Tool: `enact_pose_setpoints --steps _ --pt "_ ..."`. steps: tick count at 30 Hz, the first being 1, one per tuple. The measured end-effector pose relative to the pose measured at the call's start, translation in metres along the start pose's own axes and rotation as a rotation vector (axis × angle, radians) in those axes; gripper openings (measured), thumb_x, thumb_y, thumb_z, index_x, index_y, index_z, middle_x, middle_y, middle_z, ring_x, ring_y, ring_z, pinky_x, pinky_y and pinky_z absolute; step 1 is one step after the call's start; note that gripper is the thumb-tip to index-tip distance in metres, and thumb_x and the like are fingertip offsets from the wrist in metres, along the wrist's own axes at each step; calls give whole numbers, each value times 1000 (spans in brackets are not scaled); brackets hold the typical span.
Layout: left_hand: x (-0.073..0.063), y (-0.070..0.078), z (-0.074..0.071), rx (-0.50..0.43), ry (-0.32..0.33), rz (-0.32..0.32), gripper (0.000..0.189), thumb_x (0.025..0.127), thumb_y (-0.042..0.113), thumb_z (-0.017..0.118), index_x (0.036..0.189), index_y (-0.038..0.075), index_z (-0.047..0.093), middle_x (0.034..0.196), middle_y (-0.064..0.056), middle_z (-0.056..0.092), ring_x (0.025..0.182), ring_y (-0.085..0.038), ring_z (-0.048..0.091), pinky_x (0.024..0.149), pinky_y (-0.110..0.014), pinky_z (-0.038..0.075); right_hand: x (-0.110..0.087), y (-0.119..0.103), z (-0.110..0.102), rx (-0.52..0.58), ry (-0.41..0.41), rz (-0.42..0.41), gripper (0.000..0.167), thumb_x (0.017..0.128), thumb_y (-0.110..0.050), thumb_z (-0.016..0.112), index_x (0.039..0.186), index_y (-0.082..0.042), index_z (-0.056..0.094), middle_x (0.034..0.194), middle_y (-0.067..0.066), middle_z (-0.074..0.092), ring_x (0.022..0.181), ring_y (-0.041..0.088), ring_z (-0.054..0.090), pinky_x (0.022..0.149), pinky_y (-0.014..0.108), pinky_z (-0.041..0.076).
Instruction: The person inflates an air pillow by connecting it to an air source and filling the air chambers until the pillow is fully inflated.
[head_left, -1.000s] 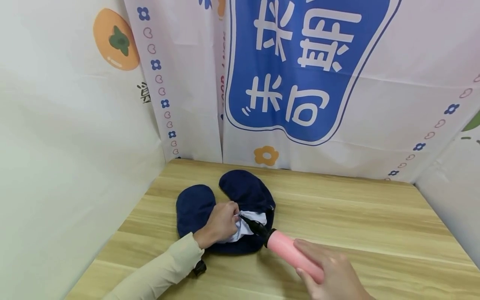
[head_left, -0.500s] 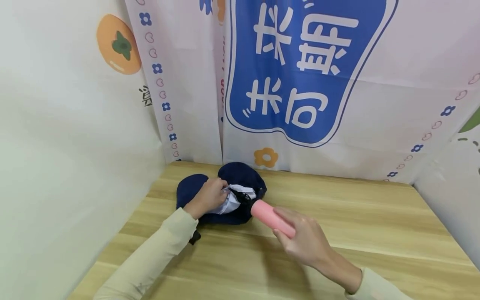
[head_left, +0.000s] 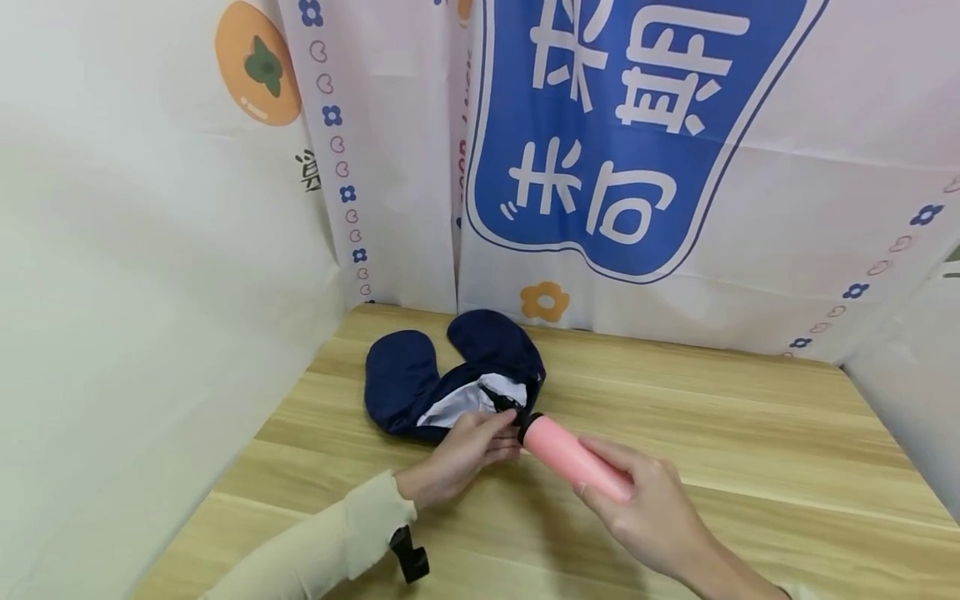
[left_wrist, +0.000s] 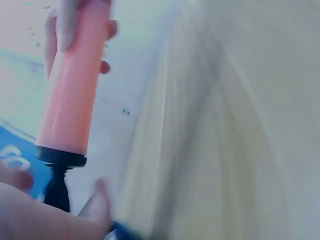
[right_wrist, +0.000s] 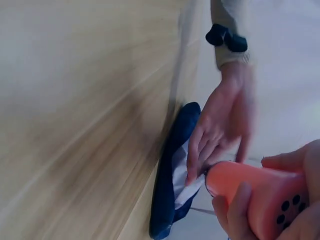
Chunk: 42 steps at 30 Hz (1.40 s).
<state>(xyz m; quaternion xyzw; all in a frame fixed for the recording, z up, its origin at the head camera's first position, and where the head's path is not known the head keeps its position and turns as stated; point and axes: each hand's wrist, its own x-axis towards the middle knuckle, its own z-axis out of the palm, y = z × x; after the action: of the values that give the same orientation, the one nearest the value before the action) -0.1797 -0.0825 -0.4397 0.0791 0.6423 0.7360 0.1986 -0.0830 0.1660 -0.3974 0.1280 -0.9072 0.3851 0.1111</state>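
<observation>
A navy U-shaped neck pillow [head_left: 401, 379] lies on the table, its cover parted over a white inner layer [head_left: 453, 406]. My right hand [head_left: 654, 508] grips a pink hand pump [head_left: 573, 454], tilted with its black nozzle [head_left: 495, 398] over the white layer. In the head view, my left hand [head_left: 467, 457] is at the pillow's near edge, its thumb overlapping the nozzle's base. Extended, blurred fingers of that left hand [right_wrist: 222, 117] show beside the pump in the right wrist view. The left wrist view shows the pump [left_wrist: 75, 95] with the right hand's fingers around it. The nozzle's tip is against the white layer.
The wood-grain table [head_left: 720, 442] runs back to a printed cloth [head_left: 750, 225] hung behind it. A pale wall [head_left: 150, 275] stands along the left side. A black strap piece [head_left: 409, 557] hangs under the left sleeve.
My left hand has let go of the white layer and moved back toward the pump's nozzle. The pillow first shifted away from me; the right hand keeps its grip on the pump.
</observation>
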Motion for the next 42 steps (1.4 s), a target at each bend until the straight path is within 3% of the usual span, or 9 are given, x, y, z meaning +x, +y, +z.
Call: enact_pose_setpoints --steps 3,9,11,21,29,31,34,38,42 --pt "9 -6 8 -227 111 -13 42 110 23 57 131 -13 57 113 -11 74 109 -18 73 95 -29 59 -9 -2 3 3 -15 -17 49 87 -28 88 133 -21 73 119 -4 78 83 2 64 72 23 53" --pt "21 -5 28 -318 222 -1 39 105 15 64 130 -15 59 104 -7 76 99 -12 71 92 -25 57 -21 7 18 -371 99 -467 75 71 -19 95 140 -7 67 135 8 74 103 19 76 83 37 63" --pt "22 -4 33 -322 235 1 41 104 10 63 134 -15 54 109 -10 76 99 -11 71 94 -24 57 -23 10 20 -442 114 -544 82 67 -19 95 142 -5 65 140 10 71 110 24 75 86 40 63" --pt "34 -8 29 -381 195 4 44 106 7 57 141 -18 46 121 -19 74 101 -13 73 96 -25 58 -27 18 -17 -330 -80 -478 84 78 -14 88 154 -12 54 151 6 63 125 22 71 96 40 62" --pt "52 1 14 -451 273 80 32 107 3 55 131 -17 56 107 -13 78 97 -14 75 90 -24 59 -42 32 -72 -295 -242 -312 77 92 -34 83 160 -32 45 150 -10 62 123 5 68 94 32 61" --pt "53 4 13 -467 302 104 28 107 3 54 126 -17 59 99 -9 78 95 -13 75 88 -23 59 -47 34 -81 -299 -241 -270 76 93 -37 83 159 -37 46 147 -16 62 117 -2 66 90 26 60" --pt "49 5 22 -500 325 96 24 107 3 54 124 -14 56 94 -6 76 91 -13 74 89 -25 60 -47 33 -76 -346 -145 -308 81 85 -29 89 156 -36 50 144 -17 65 115 -1 69 92 19 56" --pt "36 3 42 -541 333 87 33 107 3 51 135 -12 41 96 -7 74 92 -12 74 102 -35 59 -29 29 -41 -392 6 -448 84 75 -18 92 152 -24 59 142 -6 69 116 14 75 98 21 57" --pt "26 -2 51 -504 356 87 40 109 6 49 141 -14 36 94 -5 73 94 -11 74 103 -32 58 -8 22 -9 -353 78 -540 73 72 -14 91 142 -10 67 134 6 74 111 23 77 89 34 63"
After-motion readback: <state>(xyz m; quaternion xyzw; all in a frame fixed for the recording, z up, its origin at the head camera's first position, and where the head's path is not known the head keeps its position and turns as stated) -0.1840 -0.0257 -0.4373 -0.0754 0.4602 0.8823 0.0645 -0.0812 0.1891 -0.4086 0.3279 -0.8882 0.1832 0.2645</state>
